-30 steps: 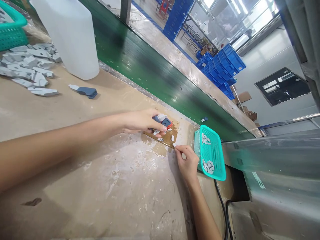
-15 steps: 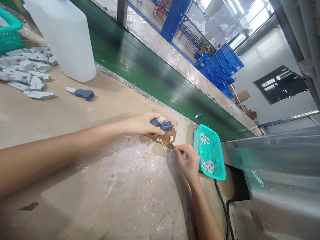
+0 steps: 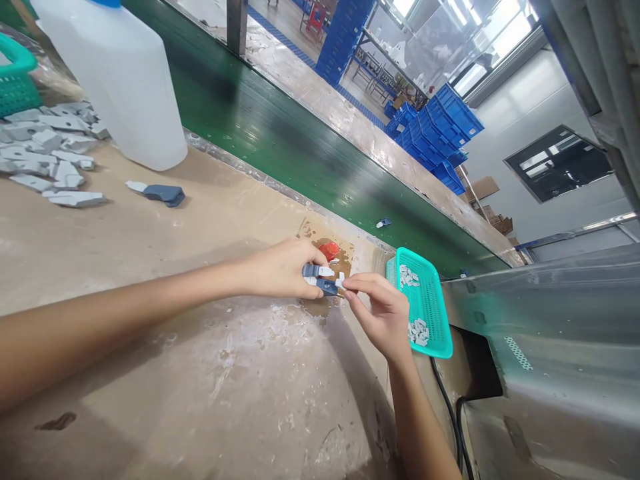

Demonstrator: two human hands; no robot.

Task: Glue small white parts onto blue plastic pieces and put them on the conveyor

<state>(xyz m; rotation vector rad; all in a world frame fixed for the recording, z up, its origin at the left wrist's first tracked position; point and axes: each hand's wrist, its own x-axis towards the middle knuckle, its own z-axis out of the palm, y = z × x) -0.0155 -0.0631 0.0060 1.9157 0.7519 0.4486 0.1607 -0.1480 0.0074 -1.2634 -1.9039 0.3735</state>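
Observation:
My left hand [image 3: 295,268] is closed round dark blue-grey plastic parts [image 3: 327,287], with white pieces showing among them. In the fingertips of my right hand [image 3: 380,308] is a small white plastic piece [image 3: 340,280], held right beside the end of the dark parts; whether they touch I cannot tell. Beneath both hands lies a wet brown patch [image 3: 307,230] on the table. A red round object [image 3: 329,251] sits on that patch, just beyond my left fingers. Close to my right hand stands a turquoise basket [image 3: 443,313] with small white pieces in two heaps.
A white jug [image 3: 145,87] stands at the upper left by a pile of grey-white parts [image 3: 50,143]. One dark-and-white assembled part [image 3: 163,194] lies nearby. Behind runs a green conveyor belt [image 3: 280,160] carrying another small part [image 3: 383,223]. A metal panel [image 3: 560,360] borders the right side.
My right hand has lifted the small white piece from the wet patch up to the dark parts. My left hand has shifted slightly nearer and turned them, uncovering the red object. Parts on the belt moved left.

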